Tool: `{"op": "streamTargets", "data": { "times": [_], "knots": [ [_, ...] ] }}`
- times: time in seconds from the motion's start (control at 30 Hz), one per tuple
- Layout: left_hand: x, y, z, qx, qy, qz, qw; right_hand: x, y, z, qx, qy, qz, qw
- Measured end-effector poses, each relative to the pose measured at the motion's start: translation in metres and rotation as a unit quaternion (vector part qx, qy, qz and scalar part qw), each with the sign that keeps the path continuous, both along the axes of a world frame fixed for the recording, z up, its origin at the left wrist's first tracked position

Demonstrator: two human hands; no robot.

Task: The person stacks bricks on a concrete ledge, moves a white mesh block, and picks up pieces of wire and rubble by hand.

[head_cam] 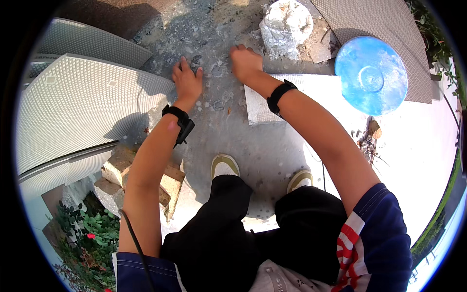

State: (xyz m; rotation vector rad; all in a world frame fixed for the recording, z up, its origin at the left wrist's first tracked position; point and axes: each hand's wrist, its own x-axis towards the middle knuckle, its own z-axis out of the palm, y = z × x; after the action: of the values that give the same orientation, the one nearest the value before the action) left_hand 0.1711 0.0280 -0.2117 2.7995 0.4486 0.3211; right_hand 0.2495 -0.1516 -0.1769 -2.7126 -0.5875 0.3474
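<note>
My left hand (pixel 188 81) is over the grey, paint-spotted ground, fingers apart and holding nothing that I can see. It is nearest the edge of a light textured panel (pixel 95 106). Farther right, my right hand (pixel 246 62) has its fingers curled; whether anything is inside them cannot be told. Below its wrist lies a smaller textured board (pixel 266 106), partly behind my forearm. A whitish, crusted bucket (pixel 286 27) stands to the upper right of this hand. The round blue lid (pixel 371 75) rests farther right, over the board's end. Black straps circle both wrists.
Another panel (pixel 91 42) lies behind the left one, and a large textured sheet (pixel 372 22) is at the upper right. Broken blocks (pixel 118 166) are stacked by my left forearm, above a flowering plant (pixel 95 226). Twigs and a stone (pixel 374 129) lie below the lid. My shoes are on the ground.
</note>
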Motion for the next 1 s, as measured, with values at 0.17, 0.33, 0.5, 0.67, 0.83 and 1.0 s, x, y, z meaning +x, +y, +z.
{"op": "streamTargets", "data": {
  "times": [0.17, 0.33, 0.5, 0.67, 0.83, 1.0],
  "knots": [
    [0.013, 0.002, -0.007, -0.058, 0.014, -0.049, 0.997, 0.021, 0.005, -0.014, 0.020, -0.005, -0.095, 0.995],
    [0.019, 0.000, -0.005, -0.065, -0.022, -0.096, 0.993, 0.022, 0.006, -0.033, 0.016, -0.018, -0.045, 0.999],
    [0.025, 0.004, 0.003, -0.113, -0.045, -0.163, 0.979, 0.027, 0.010, -0.029, 0.079, 0.048, 0.043, 0.995],
    [0.035, 0.000, 0.004, -0.151, -0.040, -0.178, 0.972, 0.031, 0.017, -0.043, 0.091, -0.012, 0.062, 0.994],
    [0.034, 0.002, 0.008, -0.211, 0.008, -0.139, 0.967, 0.029, 0.020, -0.036, 0.084, 0.007, 0.076, 0.994],
    [0.040, 0.003, 0.009, -0.238, 0.018, -0.115, 0.964, 0.035, 0.016, -0.037, 0.179, 0.044, 0.020, 0.983]
  ]
}}
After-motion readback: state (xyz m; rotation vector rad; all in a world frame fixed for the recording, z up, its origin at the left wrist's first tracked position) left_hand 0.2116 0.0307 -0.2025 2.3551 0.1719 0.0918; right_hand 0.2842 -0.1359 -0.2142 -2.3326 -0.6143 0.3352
